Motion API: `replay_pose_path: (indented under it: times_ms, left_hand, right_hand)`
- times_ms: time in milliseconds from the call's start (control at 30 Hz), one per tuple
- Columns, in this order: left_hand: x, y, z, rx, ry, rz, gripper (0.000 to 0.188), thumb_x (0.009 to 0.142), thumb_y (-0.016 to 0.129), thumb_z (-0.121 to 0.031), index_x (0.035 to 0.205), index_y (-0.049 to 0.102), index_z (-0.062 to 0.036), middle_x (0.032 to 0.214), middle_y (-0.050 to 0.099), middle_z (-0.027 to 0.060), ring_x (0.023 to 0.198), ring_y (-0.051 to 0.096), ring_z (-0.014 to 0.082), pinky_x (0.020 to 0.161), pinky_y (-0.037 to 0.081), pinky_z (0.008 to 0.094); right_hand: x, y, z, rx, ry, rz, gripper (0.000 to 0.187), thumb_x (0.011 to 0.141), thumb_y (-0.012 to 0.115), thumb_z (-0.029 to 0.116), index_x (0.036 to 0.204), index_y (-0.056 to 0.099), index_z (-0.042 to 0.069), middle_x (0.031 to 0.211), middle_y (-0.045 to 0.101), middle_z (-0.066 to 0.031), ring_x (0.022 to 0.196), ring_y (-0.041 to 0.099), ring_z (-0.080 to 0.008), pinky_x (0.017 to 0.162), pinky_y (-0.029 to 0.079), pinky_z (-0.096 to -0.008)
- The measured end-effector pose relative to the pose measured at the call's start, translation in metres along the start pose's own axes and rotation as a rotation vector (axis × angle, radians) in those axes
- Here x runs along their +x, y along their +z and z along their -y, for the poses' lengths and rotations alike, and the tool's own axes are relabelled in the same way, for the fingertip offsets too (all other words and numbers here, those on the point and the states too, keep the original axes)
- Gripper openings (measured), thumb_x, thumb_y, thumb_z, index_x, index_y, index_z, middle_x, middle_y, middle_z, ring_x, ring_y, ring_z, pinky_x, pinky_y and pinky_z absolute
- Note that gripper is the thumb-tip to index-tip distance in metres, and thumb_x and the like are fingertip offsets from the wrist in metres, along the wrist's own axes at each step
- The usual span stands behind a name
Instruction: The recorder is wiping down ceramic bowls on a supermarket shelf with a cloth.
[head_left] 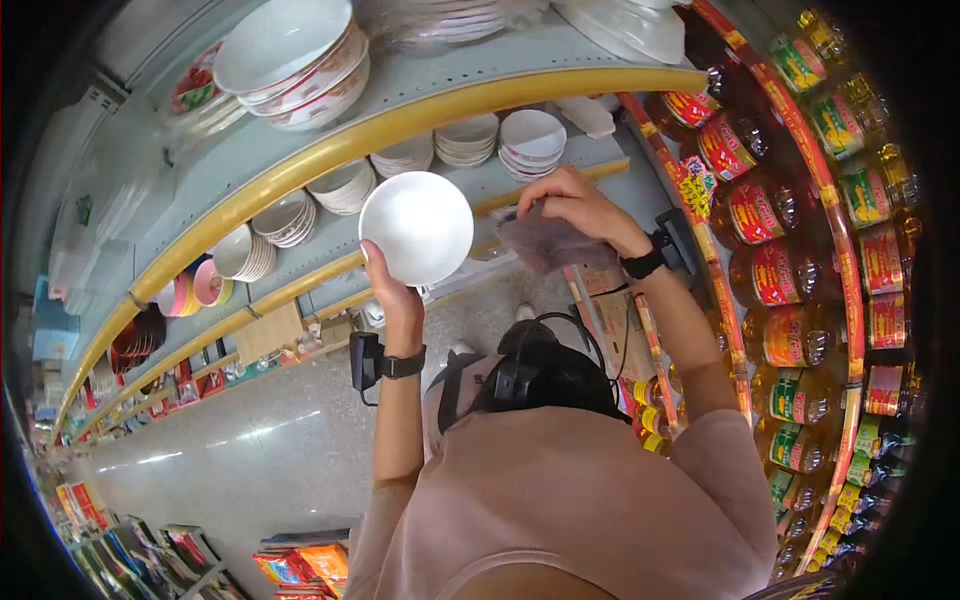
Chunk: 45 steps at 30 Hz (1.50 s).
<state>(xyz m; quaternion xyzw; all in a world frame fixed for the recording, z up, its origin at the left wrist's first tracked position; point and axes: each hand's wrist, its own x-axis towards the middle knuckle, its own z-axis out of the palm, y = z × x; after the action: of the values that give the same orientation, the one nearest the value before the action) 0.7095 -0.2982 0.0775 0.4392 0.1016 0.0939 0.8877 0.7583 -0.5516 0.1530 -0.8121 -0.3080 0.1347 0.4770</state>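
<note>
A white bowl (418,226) is held up in my left hand (392,290), its hollow inside facing up; the thumb lies on the rim and the other fingers are hidden beneath it. My right hand (577,205) pinches a greyish-purple cloth (548,243), which hangs to the right of the bowl and apart from it. Just beyond both hands, stacks of small white bowls (532,140) stand on a shelf.
Larger patterned bowls (290,65) and plates sit on the upper shelf with a yellow edge (430,105). Rows of oil bottles (765,212) line the rack at my right. Pink and yellow bowls (208,284) stand farther left. Packets (310,565) lie at the lower left.
</note>
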Motion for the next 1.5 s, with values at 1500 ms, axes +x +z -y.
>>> replay_pose_path:
  times_ms: [1500]
  left_hand:
    - [-0.034,0.089,0.082,0.695,-0.316,0.099,0.051,0.093,0.031,-0.047,0.117,0.051,-0.0065,0.102,0.061,0.0106,0.091,0.058,0.0198,0.080,0.043,0.0326]
  right_hand:
    - [0.105,-0.176,-0.328,-0.518,0.479,-0.447,0.044,0.089,0.043,0.032,0.111,0.053,-0.005,0.109,0.058,-0.0195,0.101,0.054,-0.0312,0.087,0.040,-0.0382]
